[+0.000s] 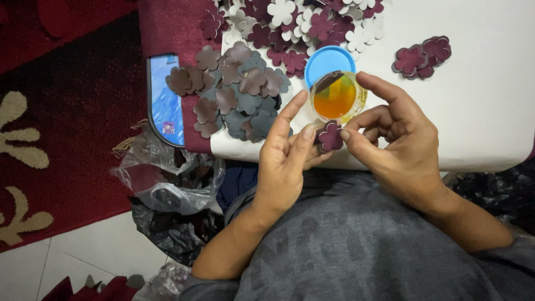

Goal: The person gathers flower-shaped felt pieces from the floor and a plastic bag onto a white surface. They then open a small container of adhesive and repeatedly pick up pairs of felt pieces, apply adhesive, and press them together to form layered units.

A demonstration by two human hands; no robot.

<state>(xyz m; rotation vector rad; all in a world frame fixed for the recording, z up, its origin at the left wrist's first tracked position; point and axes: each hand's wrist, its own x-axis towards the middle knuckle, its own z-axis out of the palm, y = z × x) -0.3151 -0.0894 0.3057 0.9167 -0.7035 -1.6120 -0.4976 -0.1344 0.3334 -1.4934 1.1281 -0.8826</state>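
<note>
Nearest the camera lies the person's lap in grey cloth (345, 245), both forearms rising from it toward the near edge of the counter (490, 111), a white surface.

Just over that near edge, the left hand (284, 161) and right hand (398, 142) meet around one small maroon flower (331, 136). The left fingers (305, 136) pinch its left side, with the index finger stretched upward and free. The right fingers (356, 139) pinch its right side, thumb and a curled finger closed on the petal edge, while the right index finger arcs up over a jar.

That jar (336, 97) stands just beyond the flower, open, with orange-yellow liquid and a dark strip across its mouth. A blue lid (329, 58) lies touching the jar on its far side.

Left of the jar, toward the counter's left edge, a heap of brown and grey flowers (237, 92) spreads, some spilling onto a blue pouch (166, 100) on the red cloth (167, 28) beside the counter. At the far edge a pile of maroon and white flowers (306, 22) lies. Toward the far right, a small maroon stack (422, 56) sits alone.

Below the counter's left corner, clear and black plastic bags (167, 189) rest on the floor by a red rug (67, 111).
</note>
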